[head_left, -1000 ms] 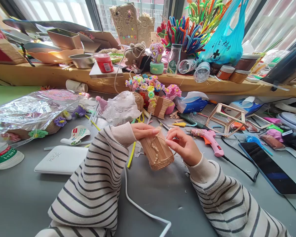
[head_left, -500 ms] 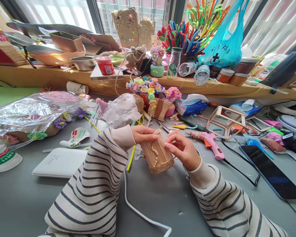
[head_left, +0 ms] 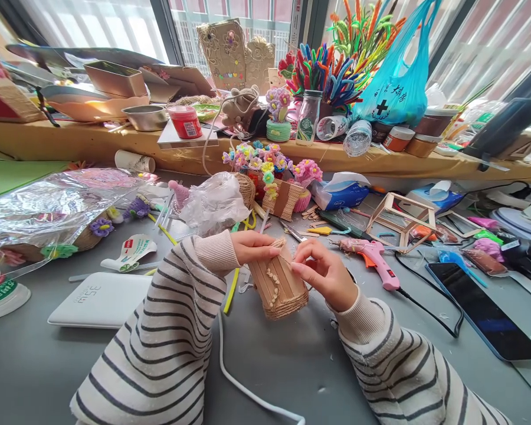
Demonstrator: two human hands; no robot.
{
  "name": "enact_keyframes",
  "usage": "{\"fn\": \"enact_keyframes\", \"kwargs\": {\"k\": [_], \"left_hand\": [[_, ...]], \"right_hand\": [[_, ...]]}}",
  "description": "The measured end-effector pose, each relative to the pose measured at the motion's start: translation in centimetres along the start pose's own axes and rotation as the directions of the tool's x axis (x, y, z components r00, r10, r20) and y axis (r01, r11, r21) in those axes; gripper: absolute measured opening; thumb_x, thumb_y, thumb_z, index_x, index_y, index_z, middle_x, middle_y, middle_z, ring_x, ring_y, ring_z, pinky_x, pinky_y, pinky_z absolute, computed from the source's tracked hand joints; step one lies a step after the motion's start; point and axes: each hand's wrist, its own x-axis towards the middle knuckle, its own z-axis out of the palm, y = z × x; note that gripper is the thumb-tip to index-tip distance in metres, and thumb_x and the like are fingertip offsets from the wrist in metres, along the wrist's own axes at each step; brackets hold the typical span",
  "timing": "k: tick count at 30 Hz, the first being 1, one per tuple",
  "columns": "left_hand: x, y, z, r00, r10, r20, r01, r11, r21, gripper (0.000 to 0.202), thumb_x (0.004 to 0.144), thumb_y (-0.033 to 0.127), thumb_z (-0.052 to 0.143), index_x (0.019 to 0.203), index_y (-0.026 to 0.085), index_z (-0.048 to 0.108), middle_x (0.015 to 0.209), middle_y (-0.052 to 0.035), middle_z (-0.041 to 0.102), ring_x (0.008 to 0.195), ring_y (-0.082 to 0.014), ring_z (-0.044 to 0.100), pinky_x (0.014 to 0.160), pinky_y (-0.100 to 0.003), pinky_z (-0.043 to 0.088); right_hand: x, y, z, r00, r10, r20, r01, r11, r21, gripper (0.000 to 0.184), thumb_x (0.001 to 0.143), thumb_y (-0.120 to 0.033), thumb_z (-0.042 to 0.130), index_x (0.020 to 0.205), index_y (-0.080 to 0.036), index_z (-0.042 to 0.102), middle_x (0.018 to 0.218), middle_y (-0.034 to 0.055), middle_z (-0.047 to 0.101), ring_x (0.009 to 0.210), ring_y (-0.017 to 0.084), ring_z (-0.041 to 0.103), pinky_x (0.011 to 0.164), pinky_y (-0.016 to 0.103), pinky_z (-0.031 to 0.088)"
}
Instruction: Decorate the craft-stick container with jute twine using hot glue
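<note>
**Small stick pot held between two hands above a crowded craft table**

Head view: A wooden-stick pot (head_left: 277,283), bound with twine at its base and rim and marked by a line of pale beads down its side, is seen at the centre of the frame, tilted and lifted just over the grey table (head_left: 35,366). Its upper rim is gripped by the left hand (head_left: 252,248), whose fingers are curled closed over the twine edge. The right hand (head_left: 325,274) is set against the pot's upper wall, thumb and forefinger pressed together in a pinch; whether a strand is caught between them cannot be told. Both wrists are covered by striped sleeves.

A pink glue gun (head_left: 374,260) is laid near the right hand, with a dark phone (head_left: 482,310) further right. A yellow pipe cleaner (head_left: 231,283) is found just beside the left wrist, a white cable (head_left: 248,389) below the pot, and a white power bank (head_left: 100,299) well to the left. Behind the hands, a crumpled plastic bag (head_left: 215,200) and flower-filled baskets (head_left: 283,189) are ranged.
</note>
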Motion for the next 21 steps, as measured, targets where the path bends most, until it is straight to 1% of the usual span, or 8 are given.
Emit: {"fn": "enact_keyframes", "kwargs": {"k": [5,8,12,14,18,21], "left_hand": [[0.2,-0.1,-0.1,0.997,0.001,0.073,-0.003,0.999,0.036,0.036,0.071,0.048,0.053,0.076,0.012,0.057,0.062,0.0036,0.05,0.06,-0.0086,0.044,0.056,-0.018,0.037],[0.3,0.0,-0.2,0.998,-0.01,0.061,0.007,0.999,0.051,0.039,0.07,0.049,0.053,0.078,0.011,0.056,0.064,0.0029,0.049,0.061,-0.0092,0.044,0.056,-0.018,0.037],[0.2,0.1,-0.1,0.999,-0.032,0.033,0.028,0.993,0.118,0.043,0.068,0.051,0.051,0.075,0.01,0.055,0.063,0.002,0.046,0.061,-0.0098,0.042,0.054,-0.018,0.036],[0.1,0.3,0.0,0.999,-0.017,0.045,0.01,0.99,0.143,0.041,0.069,0.05,0.051,0.073,0.01,0.054,0.062,0.0024,0.045,0.06,-0.0093,0.041,0.053,-0.018,0.035],[0.1,0.5,0.1,0.994,0.041,0.097,-0.06,0.977,0.202,0.038,0.071,0.049,0.05,0.07,0.01,0.055,0.059,0.0034,0.042,0.057,-0.0077,0.039,0.051,-0.016,0.034],[0.0,0.5,0.2,0.986,0.081,0.142,-0.111,0.969,0.221,0.039,0.074,0.048,0.047,0.078,0.01,0.058,0.062,0.0023,0.047,0.06,-0.0089,0.042,0.054,-0.016,0.036]], "right_hand": [[0.0,-0.2,-0.1,1.0,0.007,0.026,-0.006,1.0,-0.012,0.011,0.072,-0.028,0.058,0.069,-0.019,0.052,0.082,0.0026,0.046,0.079,0.013,0.046,0.065,0.026,0.044],[0.0,-0.4,-0.4,0.998,0.007,0.055,-0.005,0.999,-0.037,0.011,0.072,-0.028,0.059,0.069,-0.019,0.053,0.083,0.0031,0.046,0.08,0.014,0.047,0.065,0.026,0.044],[0.2,-0.9,-0.9,0.997,-0.011,0.078,0.016,0.998,-0.059,0.01,0.073,-0.028,0.058,0.07,-0.019,0.053,0.082,0.0028,0.049,0.08,0.013,0.048,0.066,0.026,0.044],[0.2,-1.1,-1.0,0.997,-0.015,0.072,0.019,0.998,-0.055,0.01,0.074,-0.027,0.057,0.072,-0.019,0.053,0.078,0.0019,0.051,0.077,0.013,0.049,0.067,0.026,0.044],[0.2,-1.6,-1.0,0.999,0.02,0.04,-0.02,1.0,-0.024,0.011,0.075,-0.028,0.056,0.074,-0.018,0.053,0.072,-0.0002,0.053,0.069,0.01,0.05,0.066,0.024,0.043],[0.2,-1.7,-0.8,0.999,0.036,0.027,-0.036,0.999,0.0,0.012,0.075,-0.029,0.056,0.075,-0.018,0.053,0.072,-0.0008,0.053,0.068,0.009,0.05,0.064,0.023,0.042]]}}
